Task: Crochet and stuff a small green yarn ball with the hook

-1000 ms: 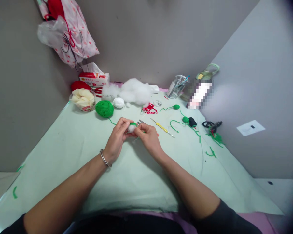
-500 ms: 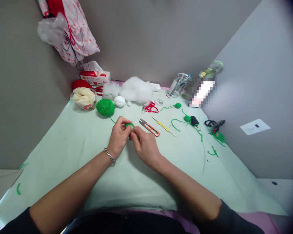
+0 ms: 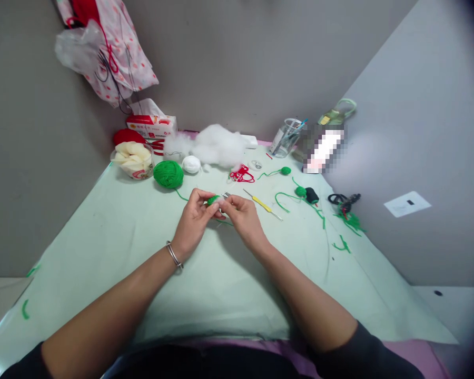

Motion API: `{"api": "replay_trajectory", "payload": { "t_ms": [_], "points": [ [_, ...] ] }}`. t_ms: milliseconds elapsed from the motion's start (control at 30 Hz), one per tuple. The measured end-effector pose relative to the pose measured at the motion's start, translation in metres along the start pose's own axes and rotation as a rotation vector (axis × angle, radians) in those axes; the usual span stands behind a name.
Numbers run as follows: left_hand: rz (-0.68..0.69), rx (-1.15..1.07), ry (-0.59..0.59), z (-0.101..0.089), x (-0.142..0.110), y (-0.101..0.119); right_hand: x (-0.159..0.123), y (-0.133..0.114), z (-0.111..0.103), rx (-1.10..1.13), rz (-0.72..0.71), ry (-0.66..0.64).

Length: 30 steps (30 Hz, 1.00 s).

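A small green crocheted piece [image 3: 213,200] is pinched between the fingers of my left hand [image 3: 195,218], at the middle of the table. A bit of white stuffing [image 3: 220,199] shows at the piece's right side. My right hand [image 3: 243,217] is closed, with thumb and fingertips pressed to that stuffing against the piece. Just behind the right fingers the grey tips of the thread snips [image 3: 226,195] peek out; the hand hides their orange handle. A green yarn tail [image 3: 224,222] hangs below the fingers. To the right lies a yellow-handled crochet hook [image 3: 263,204].
Beyond my hands are a green yarn ball [image 3: 168,175], a white yarn ball [image 3: 191,165], a heap of stuffing [image 3: 221,145] and tangled red yarn [image 3: 242,174]. Small green crocheted balls [image 3: 300,191] lie right, with a plastic cup [image 3: 286,138] behind. A tissue box [image 3: 152,126] stands back left.
My right hand has moved up and now covers most of the snips. White stuffing now shows at the green piece between my fingers. The whole view has shifted slightly.
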<state>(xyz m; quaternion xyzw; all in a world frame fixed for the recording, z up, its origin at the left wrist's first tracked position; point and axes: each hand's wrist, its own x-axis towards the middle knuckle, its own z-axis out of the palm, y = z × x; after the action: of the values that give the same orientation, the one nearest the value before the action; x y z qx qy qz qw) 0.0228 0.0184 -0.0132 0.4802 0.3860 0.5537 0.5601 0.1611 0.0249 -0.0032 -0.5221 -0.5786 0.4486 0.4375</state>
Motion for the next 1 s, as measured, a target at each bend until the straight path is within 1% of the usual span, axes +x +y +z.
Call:
{"api": "replay_trajectory", "payload": {
  "t_ms": [67, 167, 233, 300, 367, 467, 567, 633, 667, 700, 767, 800, 833, 900, 933, 1000],
  "points": [
    [0.001, 0.01, 0.025, -0.002, 0.003, -0.001, -0.006, -0.004, 0.002, -0.099, -0.062, -0.01],
    [0.021, 0.04, 0.089, -0.002, 0.005, -0.002, -0.02, -0.011, 0.01, -0.364, -0.154, -0.009],
    [0.039, 0.061, 0.128, -0.001, 0.006, -0.001, -0.029, -0.014, 0.017, -0.489, -0.176, -0.014],
    [0.048, 0.072, 0.155, 0.0, 0.006, -0.001, -0.035, -0.014, 0.022, -0.537, -0.188, -0.015],
    [0.044, 0.065, 0.171, 0.0, 0.007, 0.0, -0.035, -0.012, 0.023, -0.501, -0.185, -0.012],
    [0.015, 0.028, 0.176, -0.002, 0.007, -0.001, -0.028, -0.009, 0.015, -0.406, -0.184, -0.019],
    [-0.018, -0.008, 0.158, -0.005, 0.008, -0.001, -0.02, -0.012, 0.001, -0.354, -0.303, 0.053],
    [-0.022, -0.023, 0.143, -0.005, 0.008, -0.001, -0.017, -0.017, -0.007, -0.241, -0.358, 0.072],
    [-0.017, -0.028, 0.137, -0.005, 0.007, -0.001, -0.016, -0.019, -0.01, -0.14, -0.344, 0.042],
    [-0.01, -0.031, 0.129, -0.005, 0.007, -0.001, -0.015, -0.021, -0.011, -0.021, -0.302, -0.002],
    [0.006, -0.031, 0.111, -0.005, 0.007, 0.0, -0.014, -0.023, -0.012, 0.205, -0.175, -0.076],
    [0.016, -0.03, 0.103, -0.004, 0.006, 0.001, -0.012, -0.022, -0.012, 0.279, -0.112, -0.079],
    [0.026, -0.029, 0.097, -0.004, 0.006, 0.002, -0.011, -0.021, -0.011, 0.314, -0.057, -0.055],
    [0.047, -0.029, 0.088, -0.003, 0.005, 0.003, -0.008, -0.018, -0.012, 0.281, 0.0, -0.006],
    [0.053, -0.029, 0.082, -0.003, 0.004, 0.003, -0.007, -0.016, -0.012, 0.229, 0.005, -0.018],
    [0.055, -0.026, 0.061, -0.003, 0.003, 0.003, -0.006, -0.013, -0.013, 0.088, -0.017, -0.097]
  ]
}}
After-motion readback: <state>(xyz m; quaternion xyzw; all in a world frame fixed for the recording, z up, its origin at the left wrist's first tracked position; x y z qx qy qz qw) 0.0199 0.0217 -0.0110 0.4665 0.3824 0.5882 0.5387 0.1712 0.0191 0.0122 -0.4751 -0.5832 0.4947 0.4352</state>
